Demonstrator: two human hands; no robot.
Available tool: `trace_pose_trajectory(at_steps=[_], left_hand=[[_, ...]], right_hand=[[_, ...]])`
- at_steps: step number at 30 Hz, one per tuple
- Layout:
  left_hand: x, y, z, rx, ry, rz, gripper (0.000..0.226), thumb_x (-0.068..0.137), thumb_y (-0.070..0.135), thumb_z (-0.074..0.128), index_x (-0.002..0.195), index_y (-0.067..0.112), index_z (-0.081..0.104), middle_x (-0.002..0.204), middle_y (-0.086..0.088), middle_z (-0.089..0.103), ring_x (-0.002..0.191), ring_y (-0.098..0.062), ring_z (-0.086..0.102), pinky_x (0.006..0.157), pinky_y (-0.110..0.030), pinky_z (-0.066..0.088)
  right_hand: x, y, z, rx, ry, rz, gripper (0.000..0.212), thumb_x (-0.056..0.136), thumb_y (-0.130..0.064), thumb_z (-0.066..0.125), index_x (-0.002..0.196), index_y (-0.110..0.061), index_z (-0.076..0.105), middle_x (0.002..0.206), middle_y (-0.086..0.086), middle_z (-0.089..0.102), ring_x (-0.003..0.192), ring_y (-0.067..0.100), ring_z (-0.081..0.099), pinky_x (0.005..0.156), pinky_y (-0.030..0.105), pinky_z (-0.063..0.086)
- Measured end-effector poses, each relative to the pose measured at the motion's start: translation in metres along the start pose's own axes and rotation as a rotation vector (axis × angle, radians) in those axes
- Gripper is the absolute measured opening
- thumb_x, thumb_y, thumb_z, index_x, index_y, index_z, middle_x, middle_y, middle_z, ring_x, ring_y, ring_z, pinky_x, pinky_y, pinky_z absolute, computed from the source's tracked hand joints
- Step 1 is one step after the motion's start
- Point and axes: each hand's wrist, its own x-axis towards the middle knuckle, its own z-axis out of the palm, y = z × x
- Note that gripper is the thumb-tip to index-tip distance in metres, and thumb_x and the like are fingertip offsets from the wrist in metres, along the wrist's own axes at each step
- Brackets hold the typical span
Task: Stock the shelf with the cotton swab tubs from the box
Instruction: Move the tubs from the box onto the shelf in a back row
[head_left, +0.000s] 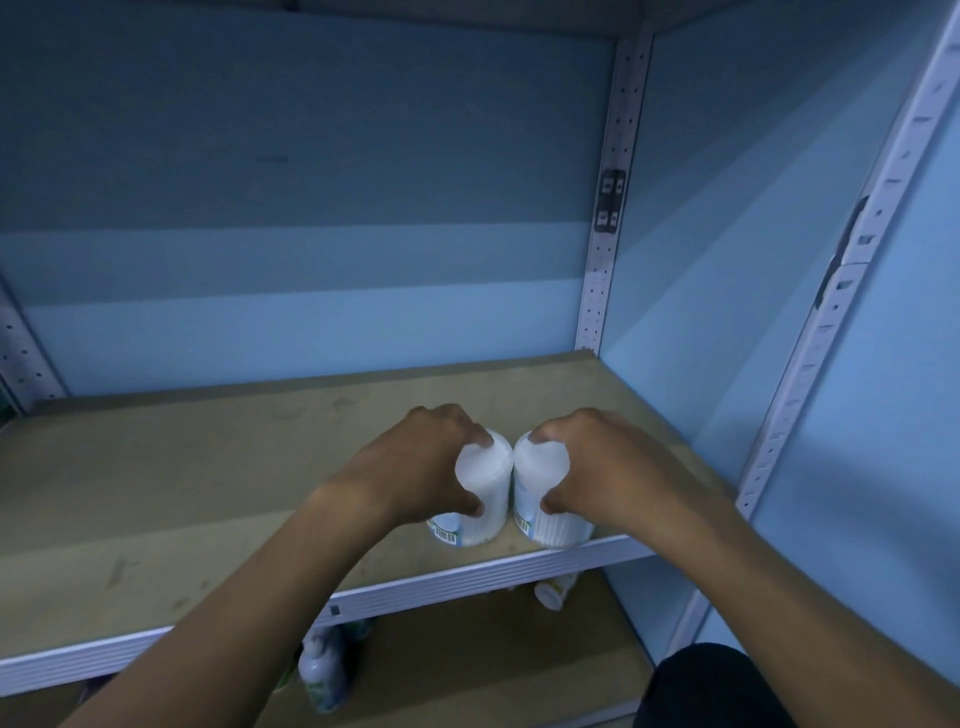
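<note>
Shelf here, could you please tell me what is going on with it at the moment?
A person is stocking the shelf. Each hand grips one white tub from above: the left hand holds the left tub and the right hand holds the right tub. The two tubs stand side by side near the shelf's front edge, tops close together. A few bottles show on the lower shelf. The box is not in view.

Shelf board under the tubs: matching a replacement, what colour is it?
A dull tan-brown shelf board, with a white front edge; the head view shows it.
</note>
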Motion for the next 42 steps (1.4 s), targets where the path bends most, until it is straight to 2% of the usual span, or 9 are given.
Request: trace_pose_trajectory(at_steps=[3, 7, 13, 20, 27, 30, 36, 42], left_hand=[[0.002, 0.004, 0.005, 0.038, 0.021, -0.004, 0.07, 0.072, 0.041, 0.083, 0.136, 0.034, 0.055, 0.134, 0.008, 0.053, 0.12, -0.019, 0.05, 0.097, -0.035, 0.046], [0.011, 0.003, 0.007, 0.062, 0.015, -0.002, 0.068, 0.071, 0.041, 0.082, 0.134, 0.034, 0.057, 0.131, 0.007, 0.057, 0.119, -0.017, 0.053, 0.097, -0.033, 0.046], [0.031, 0.006, 0.013, 0.089, 0.018, 0.007, 0.068, 0.071, 0.044, 0.081, 0.135, 0.033, 0.058, 0.13, 0.005, 0.061, 0.12, -0.018, 0.055, 0.099, -0.033, 0.046], [0.061, 0.008, 0.023, 0.069, 0.062, 0.001, 0.061, 0.07, 0.043, 0.081, 0.127, 0.03, 0.065, 0.123, 0.002, 0.066, 0.114, -0.022, 0.06, 0.094, -0.033, 0.049], [0.099, 0.009, 0.022, -0.015, 0.006, -0.051, 0.068, 0.071, 0.041, 0.083, 0.134, 0.036, 0.058, 0.136, 0.008, 0.057, 0.126, -0.015, 0.05, 0.101, -0.029, 0.044], [0.114, 0.01, 0.021, -0.035, -0.017, -0.071, 0.068, 0.071, 0.039, 0.084, 0.135, 0.036, 0.058, 0.138, 0.009, 0.057, 0.126, -0.014, 0.052, 0.099, -0.028, 0.045], [0.139, 0.007, 0.026, -0.051, 0.02, -0.09, 0.068, 0.07, 0.038, 0.085, 0.133, 0.035, 0.061, 0.134, 0.01, 0.06, 0.121, -0.014, 0.056, 0.086, -0.023, 0.042], [0.159, 0.006, 0.031, -0.023, 0.061, -0.053, 0.067, 0.072, 0.039, 0.085, 0.134, 0.028, 0.062, 0.137, 0.005, 0.06, 0.126, -0.019, 0.053, 0.098, -0.029, 0.043]], right_hand=[[-0.006, -0.001, 0.008, -0.067, 0.073, -0.022, 0.058, 0.083, -0.017, 0.069, 0.133, -0.043, 0.058, 0.13, -0.006, 0.058, 0.12, 0.023, 0.054, 0.092, 0.033, 0.049], [-0.002, 0.004, 0.012, -0.103, 0.11, -0.037, 0.054, 0.085, -0.015, 0.066, 0.131, -0.044, 0.06, 0.126, -0.004, 0.061, 0.117, 0.025, 0.056, 0.091, 0.035, 0.052], [0.014, 0.018, 0.014, -0.115, 0.106, -0.03, 0.055, 0.084, -0.014, 0.068, 0.13, -0.044, 0.061, 0.128, -0.003, 0.062, 0.118, 0.026, 0.057, 0.095, 0.037, 0.051], [0.048, 0.042, 0.013, -0.083, 0.087, 0.024, 0.061, 0.08, -0.015, 0.071, 0.132, -0.045, 0.059, 0.134, -0.004, 0.059, 0.124, 0.022, 0.055, 0.097, 0.03, 0.046], [0.082, 0.062, 0.009, -0.089, 0.07, 0.039, 0.064, 0.078, -0.02, 0.08, 0.133, -0.044, 0.059, 0.137, -0.002, 0.054, 0.124, 0.022, 0.052, 0.093, 0.027, 0.041], [0.098, 0.068, 0.009, -0.104, 0.068, 0.034, 0.063, 0.077, -0.021, 0.081, 0.131, -0.045, 0.06, 0.139, -0.005, 0.052, 0.123, 0.022, 0.053, 0.091, 0.027, 0.041], [0.119, 0.079, 0.005, -0.072, 0.04, 0.068, 0.06, 0.082, -0.019, 0.078, 0.135, -0.041, 0.058, 0.142, -0.003, 0.047, 0.128, 0.021, 0.049, 0.098, 0.025, 0.039], [0.146, 0.085, 0.005, -0.038, 0.046, 0.114, 0.061, 0.079, -0.017, 0.081, 0.131, -0.041, 0.062, 0.14, 0.001, 0.054, 0.121, 0.026, 0.056, 0.095, 0.029, 0.045]])
